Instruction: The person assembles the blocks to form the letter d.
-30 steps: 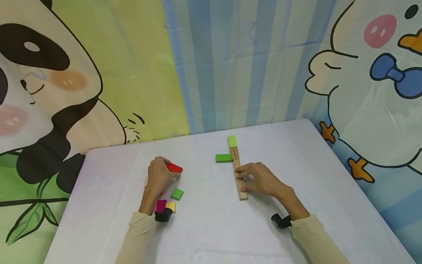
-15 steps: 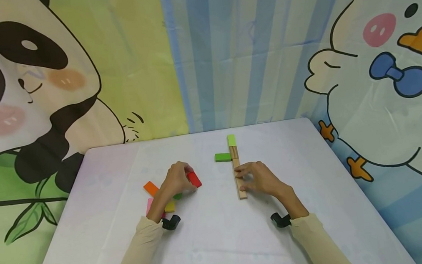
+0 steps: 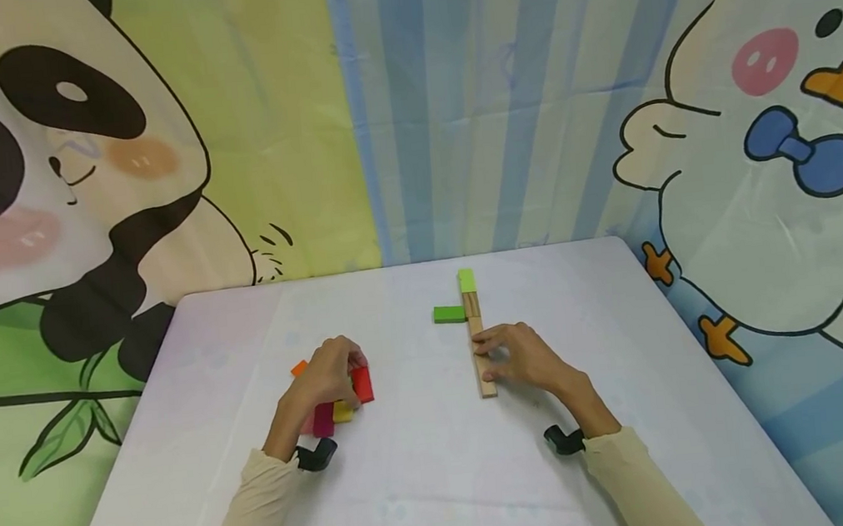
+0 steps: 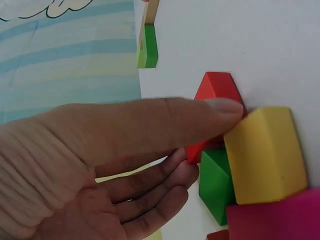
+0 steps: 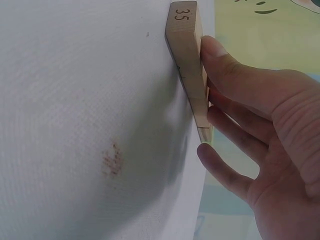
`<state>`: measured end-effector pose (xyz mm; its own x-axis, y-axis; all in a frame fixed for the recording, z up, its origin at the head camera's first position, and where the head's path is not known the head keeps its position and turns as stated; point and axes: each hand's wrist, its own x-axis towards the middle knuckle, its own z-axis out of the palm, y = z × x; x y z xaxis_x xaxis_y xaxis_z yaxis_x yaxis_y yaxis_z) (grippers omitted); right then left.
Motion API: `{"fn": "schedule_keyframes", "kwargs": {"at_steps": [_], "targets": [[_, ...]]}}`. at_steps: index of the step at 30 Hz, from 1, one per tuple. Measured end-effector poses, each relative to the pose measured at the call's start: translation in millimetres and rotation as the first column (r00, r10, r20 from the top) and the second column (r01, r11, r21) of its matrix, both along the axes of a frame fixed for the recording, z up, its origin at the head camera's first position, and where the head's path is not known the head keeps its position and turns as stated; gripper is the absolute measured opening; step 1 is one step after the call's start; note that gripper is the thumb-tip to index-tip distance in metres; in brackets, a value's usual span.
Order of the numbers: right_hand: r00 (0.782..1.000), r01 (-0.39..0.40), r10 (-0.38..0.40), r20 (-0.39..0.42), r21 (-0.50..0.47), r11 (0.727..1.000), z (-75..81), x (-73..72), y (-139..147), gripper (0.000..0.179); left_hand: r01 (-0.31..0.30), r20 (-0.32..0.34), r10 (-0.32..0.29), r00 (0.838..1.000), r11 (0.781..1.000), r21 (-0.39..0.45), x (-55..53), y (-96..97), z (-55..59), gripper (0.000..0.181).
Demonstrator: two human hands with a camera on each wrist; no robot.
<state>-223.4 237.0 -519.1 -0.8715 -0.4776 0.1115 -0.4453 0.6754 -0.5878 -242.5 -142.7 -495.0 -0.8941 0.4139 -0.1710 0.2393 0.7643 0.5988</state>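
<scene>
My left hand [image 3: 326, 377] pinches a red block [image 3: 362, 384] between thumb and fingers, low beside the coloured blocks. In the left wrist view the thumb crosses the red block [image 4: 218, 86], while a green block [image 4: 216, 185] and a yellow block [image 4: 265, 155] sit close by. My right hand [image 3: 524, 360] rests its thumb and fingers on a plain wooden block [image 3: 486, 389] in a row; the right wrist view shows the number 35 on the end of this wooden block [image 5: 182, 22]. Its other fingers [image 5: 227, 172] are loosely bent.
The wooden row runs away from me to a light green block [image 3: 466, 280] at its far end. A green block [image 3: 449, 314] sticks out left from the row. Magenta [image 3: 323, 420] and orange [image 3: 299, 368] blocks lie around my left hand on the white table [image 3: 424, 463].
My left hand carried the red block right, then turned it and brought it back left and nearer, beside the green and yellow blocks. My right hand stays on the wooden row.
</scene>
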Motion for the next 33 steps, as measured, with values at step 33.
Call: {"fn": "schedule_keyframes", "kwargs": {"at_steps": [33], "targets": [[1.000,0.010,-0.010,0.001,-0.006,1.000,-1.9,0.7,0,0.045,0.134,-0.109,-0.123,0.986,0.986,0.099,-63.9,39.7,-18.4,0.061]]}}
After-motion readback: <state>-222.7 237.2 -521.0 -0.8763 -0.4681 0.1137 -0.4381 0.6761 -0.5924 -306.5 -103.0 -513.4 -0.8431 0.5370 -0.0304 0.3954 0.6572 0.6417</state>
